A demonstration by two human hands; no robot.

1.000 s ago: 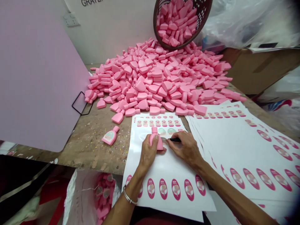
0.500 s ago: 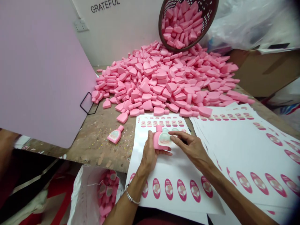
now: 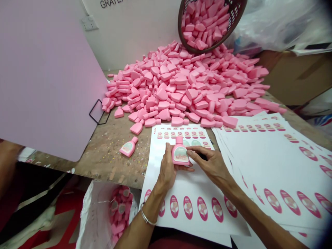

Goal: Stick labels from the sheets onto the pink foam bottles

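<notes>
My left hand (image 3: 168,167) is wrapped round a small pink bottle (image 3: 178,139), which stands upright above the sticker sheet (image 3: 192,180). A pale green and white label (image 3: 181,154) lies against the bottle's front. The thumb and forefinger of my right hand (image 3: 207,160) pinch the label's right edge. On the wooden table to the left rests another labelled pink bottle (image 3: 128,147), tilted over.
A large pile of pink bottles (image 3: 166,83) lies behind my hands, under a tipped brown basket (image 3: 181,31). More sticker sheets (image 3: 261,152) are at the right. A white sack (image 3: 89,214) with labelled bottles sits below the table edge. A pink board (image 3: 46,76) stands left; another person's arm (image 3: 9,162) shows there.
The label, held off to the right of the bottle before, now lies over its front. The view has shifted slightly.
</notes>
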